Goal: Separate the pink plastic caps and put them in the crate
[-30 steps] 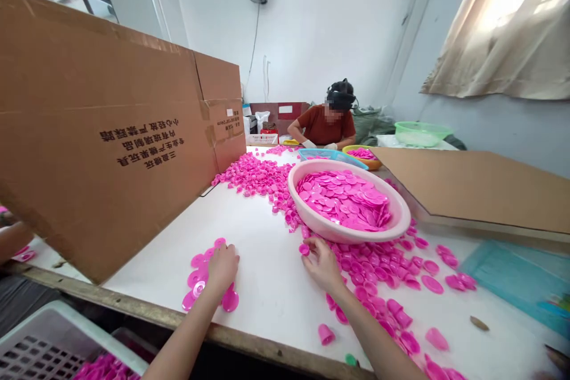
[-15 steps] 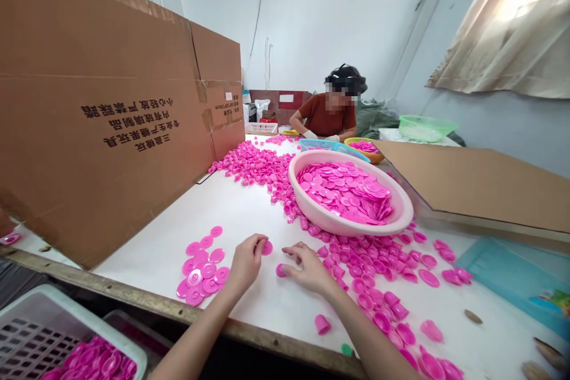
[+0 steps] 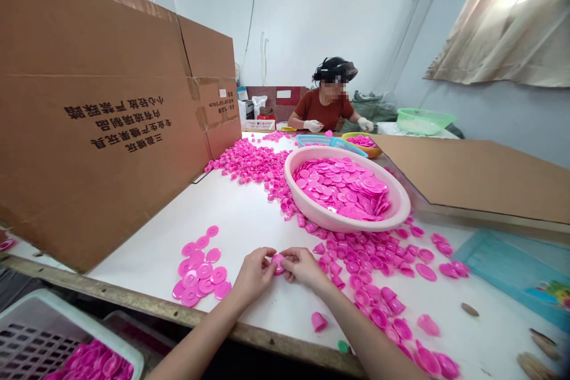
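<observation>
My left hand [image 3: 253, 276] and my right hand [image 3: 303, 267] meet above the white table, both fingers pinching a small pink plastic cap [image 3: 278, 263] between them. Much of the cap is hidden by my fingers, so I cannot tell whether it is one piece or two. Left of my left hand lies a cluster of flat pink discs [image 3: 200, 273]. Loose pink caps [image 3: 356, 267] are scattered right of my right hand. Behind my hands stands a pale pink basin [image 3: 338, 224] heaped with pink discs.
A cardboard sheet [image 3: 98, 148] stands along the table's left side, and another [image 3: 472, 175] lies at right. A white crate [image 3: 27, 338] holding pink pieces sits below the near edge. Across the table, a gloved co-worker [image 3: 323, 110] sits beside a blue basket [image 3: 332, 142] and yellow bowl [image 3: 363, 143].
My hands have come together from being apart and now both grip the pink cap. The disc beside my left hand no longer lies on the table. The view has shifted slightly.
</observation>
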Demonstrator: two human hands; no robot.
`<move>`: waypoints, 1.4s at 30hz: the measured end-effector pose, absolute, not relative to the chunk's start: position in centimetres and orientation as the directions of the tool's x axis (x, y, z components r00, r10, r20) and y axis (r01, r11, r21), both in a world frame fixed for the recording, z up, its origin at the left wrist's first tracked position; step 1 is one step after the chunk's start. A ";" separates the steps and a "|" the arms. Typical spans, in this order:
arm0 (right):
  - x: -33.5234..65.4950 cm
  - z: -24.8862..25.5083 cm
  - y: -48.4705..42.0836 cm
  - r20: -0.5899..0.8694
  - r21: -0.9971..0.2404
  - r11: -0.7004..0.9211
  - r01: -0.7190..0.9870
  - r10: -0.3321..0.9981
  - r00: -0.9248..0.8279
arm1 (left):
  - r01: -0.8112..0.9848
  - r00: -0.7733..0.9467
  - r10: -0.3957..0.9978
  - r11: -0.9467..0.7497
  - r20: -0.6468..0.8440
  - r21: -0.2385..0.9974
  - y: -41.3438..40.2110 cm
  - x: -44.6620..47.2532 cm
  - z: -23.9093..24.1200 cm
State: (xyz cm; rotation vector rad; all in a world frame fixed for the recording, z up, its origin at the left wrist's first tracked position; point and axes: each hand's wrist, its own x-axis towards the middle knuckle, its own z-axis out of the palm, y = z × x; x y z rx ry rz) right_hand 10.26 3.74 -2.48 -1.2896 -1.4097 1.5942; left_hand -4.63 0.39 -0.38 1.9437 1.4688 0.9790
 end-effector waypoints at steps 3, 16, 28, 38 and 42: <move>10.3 -2.7 3.7 -0.298 -0.947 -0.233 0.221 0.892 -0.340 | 0.566 0.170 0.974 -0.219 0.148 0.795 0.5 -4.7 -0.7; 10.0 -1.7 3.4 -0.377 -0.902 -0.260 0.345 0.864 -0.333 | 0.881 -0.007 0.999 0.027 -0.045 0.473 3.9 -2.5 -0.2; 11.1 -0.5 6.7 -0.528 -0.845 -0.311 0.434 0.606 -0.595 | 0.929 -0.006 1.000 0.007 -0.004 0.369 4.2 -1.4 -1.0; 9.9 0.5 3.6 -0.321 -0.855 -0.059 0.515 0.840 -0.437 | 0.868 0.094 0.990 -0.135 0.109 0.478 2.3 -0.9 0.2; 10.8 2.0 3.0 -0.106 -0.931 0.106 0.349 0.837 -0.537 | 0.836 0.143 0.971 -0.223 0.192 0.502 -0.2 -5.1 3.4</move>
